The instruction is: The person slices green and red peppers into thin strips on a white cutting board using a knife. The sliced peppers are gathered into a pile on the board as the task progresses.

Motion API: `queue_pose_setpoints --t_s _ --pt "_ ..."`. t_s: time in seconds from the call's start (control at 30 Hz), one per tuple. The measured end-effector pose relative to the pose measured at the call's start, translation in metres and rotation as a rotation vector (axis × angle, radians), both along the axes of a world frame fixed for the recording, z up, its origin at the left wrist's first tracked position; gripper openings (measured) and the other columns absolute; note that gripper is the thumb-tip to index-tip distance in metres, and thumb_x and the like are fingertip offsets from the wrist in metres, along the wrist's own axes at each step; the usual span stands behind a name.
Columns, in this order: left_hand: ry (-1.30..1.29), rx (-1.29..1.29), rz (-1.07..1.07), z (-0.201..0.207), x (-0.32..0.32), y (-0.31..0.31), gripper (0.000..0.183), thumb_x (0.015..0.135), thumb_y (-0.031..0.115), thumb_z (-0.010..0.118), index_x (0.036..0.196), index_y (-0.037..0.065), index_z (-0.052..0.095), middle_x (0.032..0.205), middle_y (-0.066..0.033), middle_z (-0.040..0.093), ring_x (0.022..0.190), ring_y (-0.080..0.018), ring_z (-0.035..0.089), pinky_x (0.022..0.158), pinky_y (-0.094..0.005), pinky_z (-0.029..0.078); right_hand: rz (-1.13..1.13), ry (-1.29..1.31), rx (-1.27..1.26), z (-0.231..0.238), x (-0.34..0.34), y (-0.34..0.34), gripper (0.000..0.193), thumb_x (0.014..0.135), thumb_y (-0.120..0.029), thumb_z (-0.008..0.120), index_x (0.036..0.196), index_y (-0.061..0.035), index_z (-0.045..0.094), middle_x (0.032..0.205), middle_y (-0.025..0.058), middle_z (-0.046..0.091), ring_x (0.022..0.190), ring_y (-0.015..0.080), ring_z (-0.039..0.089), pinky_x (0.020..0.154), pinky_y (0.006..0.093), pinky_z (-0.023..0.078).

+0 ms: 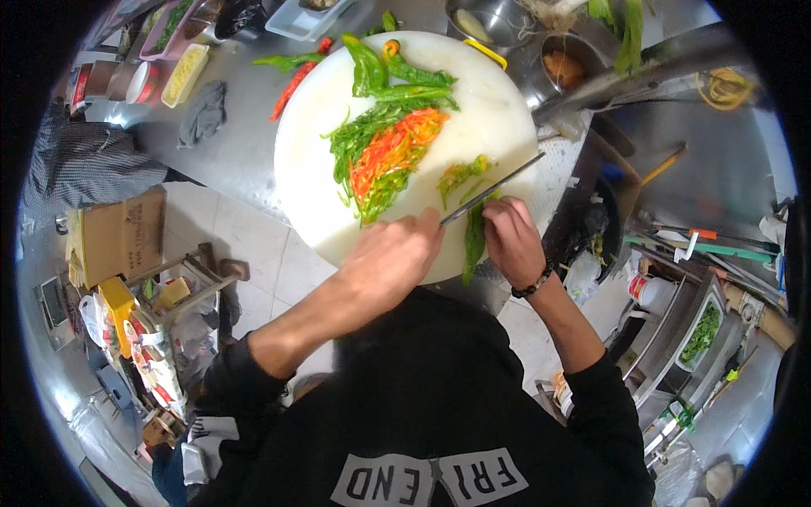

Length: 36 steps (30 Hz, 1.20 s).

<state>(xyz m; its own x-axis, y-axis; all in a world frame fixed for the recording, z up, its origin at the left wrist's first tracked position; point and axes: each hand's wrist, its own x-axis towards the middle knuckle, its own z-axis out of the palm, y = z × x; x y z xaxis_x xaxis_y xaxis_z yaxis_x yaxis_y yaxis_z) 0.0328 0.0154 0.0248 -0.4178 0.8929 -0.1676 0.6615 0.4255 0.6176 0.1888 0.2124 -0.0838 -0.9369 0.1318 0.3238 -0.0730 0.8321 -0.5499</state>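
Observation:
My left hand is closed around the handle of a kitchen knife, whose blade points away to the right over a round white cutting board. My right hand, with a dark bracelet at its wrist, has bent fingers pressing a long green pepper onto the board near its front right edge. The blade lies across the pepper's far end. Just beyond it is a small heap of yellow-green pepper strips. Left of centre spreads a larger pile of shredded green pepper with orange-red pepper shreds.
Whole green peppers lie on the board's far side. Red chillies lie beside its left edge. A grey cloth and a yellow-filled tub sit on the metal counter. Metal bowls stand far right; a cardboard box stands left.

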Motion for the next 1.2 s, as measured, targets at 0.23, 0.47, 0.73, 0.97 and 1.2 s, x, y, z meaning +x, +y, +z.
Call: queue_pose_setpoints --t_s 0.23,0.47,0.73,0.97,1.2 --pt "-0.014 -0.004 0.036 -0.021 0.017 -0.004 0.024 0.108 0.02 0.063 0.097 0.0 0.056 0.074 -0.0262 0.069 0.067 -0.0487 0.069 0.061 -0.0562 0.056 0.001 0.002 -0.051 0.0 0.001 -0.002 0.039 0.083 0.01 0.07 0.119 -0.0001 0.06 0.117 0.0187 0.068 0.117 0.0399 0.064 0.101 0.0459 0.055" --pt "0.059 -0.021 0.054 -0.019 0.004 0.003 0.025 0.107 0.02 0.064 0.096 -0.001 0.057 0.078 -0.0252 0.07 0.07 -0.0479 0.07 0.062 -0.0553 0.056 -0.005 -0.031 -0.147 0.016 0.003 -0.003 0.036 0.086 0.007 0.073 0.119 -0.0002 0.06 0.115 0.0178 0.069 0.115 0.04 0.064 0.099 0.045 0.055" --pt "-0.002 -0.064 0.018 -0.006 0.024 -0.021 0.023 0.107 0.018 0.064 0.097 -0.001 0.057 0.08 -0.0247 0.07 0.072 -0.0474 0.07 0.064 -0.0555 0.056 -0.036 0.021 -0.154 0.01 0.004 -0.013 0.035 0.085 0.012 0.075 0.116 -0.0001 0.062 0.113 0.0182 0.069 0.11 0.0401 0.066 0.093 0.0463 0.055" --pt "-0.022 -0.091 0.008 0.003 0.011 -0.005 0.023 0.106 0.018 0.064 0.097 -0.002 0.057 0.078 -0.0267 0.07 0.073 -0.0487 0.07 0.064 -0.0563 0.057 -0.023 0.024 -0.114 -0.002 0.011 -0.012 0.037 0.084 0.009 0.073 0.118 -0.0004 0.061 0.117 0.0182 0.069 0.116 0.0407 0.064 0.1 0.0464 0.056" --pt "0.006 -0.044 0.082 -0.024 0.03 -0.004 0.023 0.106 0.018 0.064 0.096 -0.002 0.058 0.076 -0.0258 0.07 0.071 -0.0483 0.07 0.066 -0.0566 0.058 -0.027 0.067 -0.138 -0.008 0.013 -0.019 0.037 0.083 0.01 0.073 0.117 0.0011 0.063 0.118 0.0186 0.069 0.116 0.0415 0.064 0.101 0.0467 0.056"
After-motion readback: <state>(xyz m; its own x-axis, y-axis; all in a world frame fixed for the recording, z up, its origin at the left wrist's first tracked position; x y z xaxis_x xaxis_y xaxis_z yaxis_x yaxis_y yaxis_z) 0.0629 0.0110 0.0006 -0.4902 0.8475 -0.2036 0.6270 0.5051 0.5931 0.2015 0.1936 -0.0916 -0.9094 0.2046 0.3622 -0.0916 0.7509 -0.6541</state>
